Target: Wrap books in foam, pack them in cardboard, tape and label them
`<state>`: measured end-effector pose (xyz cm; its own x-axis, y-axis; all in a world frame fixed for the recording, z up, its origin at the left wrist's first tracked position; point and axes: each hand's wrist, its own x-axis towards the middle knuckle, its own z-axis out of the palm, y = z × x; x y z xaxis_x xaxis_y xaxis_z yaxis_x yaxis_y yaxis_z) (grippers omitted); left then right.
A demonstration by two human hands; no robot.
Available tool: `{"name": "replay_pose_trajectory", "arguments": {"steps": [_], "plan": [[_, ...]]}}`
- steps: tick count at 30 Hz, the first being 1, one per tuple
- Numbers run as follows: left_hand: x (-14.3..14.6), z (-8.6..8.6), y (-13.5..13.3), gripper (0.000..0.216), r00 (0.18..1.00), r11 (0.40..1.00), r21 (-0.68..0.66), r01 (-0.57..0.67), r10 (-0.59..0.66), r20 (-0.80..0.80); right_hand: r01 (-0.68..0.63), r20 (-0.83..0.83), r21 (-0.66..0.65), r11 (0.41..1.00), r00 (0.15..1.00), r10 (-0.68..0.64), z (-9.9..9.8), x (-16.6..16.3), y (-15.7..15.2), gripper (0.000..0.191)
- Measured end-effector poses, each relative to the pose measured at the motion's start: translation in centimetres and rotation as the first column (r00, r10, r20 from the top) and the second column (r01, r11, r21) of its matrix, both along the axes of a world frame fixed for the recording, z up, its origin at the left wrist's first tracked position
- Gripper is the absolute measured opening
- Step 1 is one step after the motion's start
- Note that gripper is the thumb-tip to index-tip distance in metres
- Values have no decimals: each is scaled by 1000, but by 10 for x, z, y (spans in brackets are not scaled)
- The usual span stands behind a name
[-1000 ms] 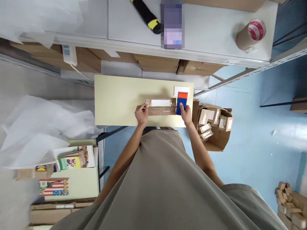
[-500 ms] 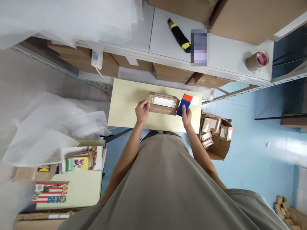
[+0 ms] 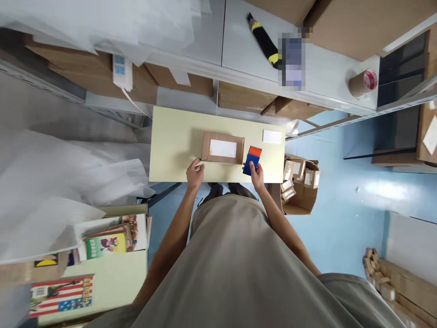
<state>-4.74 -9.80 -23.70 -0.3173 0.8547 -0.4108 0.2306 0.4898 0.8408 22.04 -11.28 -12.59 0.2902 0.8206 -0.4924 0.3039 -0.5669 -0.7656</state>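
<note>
The work looks partway along, as far as can be judged. Done: the carton (image 3: 222, 159) already bears its white label (image 3: 223, 147), which faces up, and no gap can be made out on that face. Left: the carton remains out on the pale yellow tabletop (image 3: 174, 146) at the centre of the frame, and the blue and orange flat case (image 3: 254, 157) is in hand, apart from it, so the handling of these 2 things seems unfinished. Whether the carton's underside is sealed cannot be told.

The right hand (image 3: 257, 176), right of centre, is clamped on the blue case, thumb across its face and the orange end pointing up the frame. The left hand (image 3: 195, 176), left of centre, has its thumb and forefinger apart, with the fingertip at the carton's lower left corner; it does not grip it.

The carton is brown, oblong and lying flat, its long side running across the frame, with a darker strip down its right end. The label is plain white at this size, with a small yellow mark at its lower left; any print is too small to read
</note>
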Motion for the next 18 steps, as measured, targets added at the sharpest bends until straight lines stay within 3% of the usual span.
{"name": "replay_pose_trajectory", "arguments": {"steps": [2,4,6,9,13,16,18], "plan": [[0,4,-13,40,999,1000,-4,-29,29,-42,48,-77,30,998,996,-45,8,2,-16,73],[3,20,-24,47,990,995,78,-55,65,-127,29,-107,42,999,994,-24,22,3,-30,70],[9,49,-33,49,984,973,230,-10,51,-171,-31,-81,34,999,996,34,40,2,-42,65],[23,110,-38,37,985,904,397,159,-121,-119,-148,2,7,989,989,148,68,-1,-54,59],[45,183,-36,29,950,767,561,312,-234,-208,-298,187,-26,954,936,297,91,-1,-60,58],[60,210,-33,30,926,679,630,376,-248,-285,-390,273,2,921,886,374,99,3,-59,59],[70,217,-32,31,918,675,626,390,-236,-317,-443,303,53,895,861,408,103,9,-56,60]]}}
